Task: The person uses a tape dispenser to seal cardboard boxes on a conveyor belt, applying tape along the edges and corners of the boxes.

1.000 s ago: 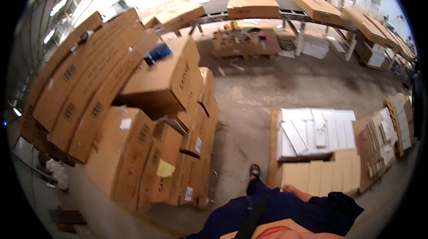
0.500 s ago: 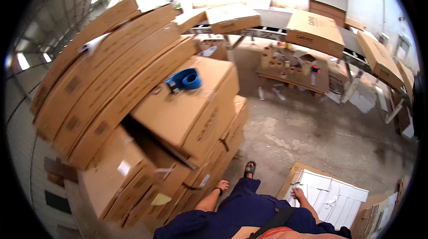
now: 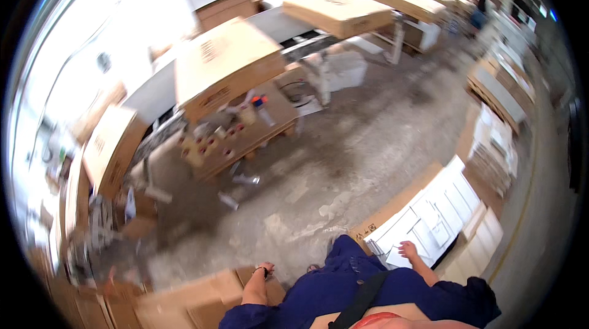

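Swinging the view rightward leaves the cardboard cartons [image 3: 184,298] left of the fingers of the left hand [image 3: 265,267] (grip unclear); fingers of the right hand [image 3: 407,249] hang relaxed, empty, by white panels [image 3: 432,212], apparently lifting none.

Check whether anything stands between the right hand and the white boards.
Nothing visible does: the right hand shows directly in front of the white boards, with no object seen between. Whether it touches them, I can't tell. The cardboard boxes are over by the left hand, out of that path.
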`<state>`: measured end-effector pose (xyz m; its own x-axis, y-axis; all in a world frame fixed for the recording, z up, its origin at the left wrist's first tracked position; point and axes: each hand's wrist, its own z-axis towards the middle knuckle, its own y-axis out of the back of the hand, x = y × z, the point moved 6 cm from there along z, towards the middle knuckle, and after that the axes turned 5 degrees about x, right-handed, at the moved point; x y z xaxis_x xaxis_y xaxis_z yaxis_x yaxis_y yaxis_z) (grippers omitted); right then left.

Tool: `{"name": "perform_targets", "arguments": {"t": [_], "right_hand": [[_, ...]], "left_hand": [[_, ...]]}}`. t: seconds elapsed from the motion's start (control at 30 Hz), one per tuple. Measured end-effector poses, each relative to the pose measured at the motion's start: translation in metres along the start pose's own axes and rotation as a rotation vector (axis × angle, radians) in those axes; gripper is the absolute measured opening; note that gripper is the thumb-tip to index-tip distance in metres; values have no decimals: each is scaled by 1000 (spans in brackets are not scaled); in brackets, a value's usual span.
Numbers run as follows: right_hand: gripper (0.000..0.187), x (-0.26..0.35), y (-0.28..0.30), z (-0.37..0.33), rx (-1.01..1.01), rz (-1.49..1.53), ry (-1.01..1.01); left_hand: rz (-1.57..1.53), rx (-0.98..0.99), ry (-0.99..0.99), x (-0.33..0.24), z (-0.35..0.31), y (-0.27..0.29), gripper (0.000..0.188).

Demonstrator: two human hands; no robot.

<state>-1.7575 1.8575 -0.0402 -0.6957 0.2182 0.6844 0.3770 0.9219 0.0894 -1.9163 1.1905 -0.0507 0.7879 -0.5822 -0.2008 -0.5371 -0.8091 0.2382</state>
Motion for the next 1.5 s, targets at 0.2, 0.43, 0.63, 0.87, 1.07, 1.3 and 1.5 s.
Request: {"name": "perform_targets", "arguments": {"t": [0.2,0.43,0.63,0.87,1.07,1.3,1.5], "right_hand": [[24,-45,6,0,-98,-63,-369],[35,121,-53,186,139,-493,-104],[24,410,17,403,69,-393,266],[24,604,130,485,-458,39,319],[33,461,122,482,-365,47,-128],[36,505,213,526,-379,331,-377],[39,654,430,685,-406,212,-213]], "left_hand": [[-274,-221,-309,-255,67,102,26],[357,269,-519,-530,111,-18,27],[397,275,-478,-756,146,-26,29],[928,304,-441,-982,238,-34,32],[1090,213,-594,-1275,274,-138,26],[1618,-187,-1369,-1532,200,-367,17],[986,423,-561,-1586,216,-460,16]]}}
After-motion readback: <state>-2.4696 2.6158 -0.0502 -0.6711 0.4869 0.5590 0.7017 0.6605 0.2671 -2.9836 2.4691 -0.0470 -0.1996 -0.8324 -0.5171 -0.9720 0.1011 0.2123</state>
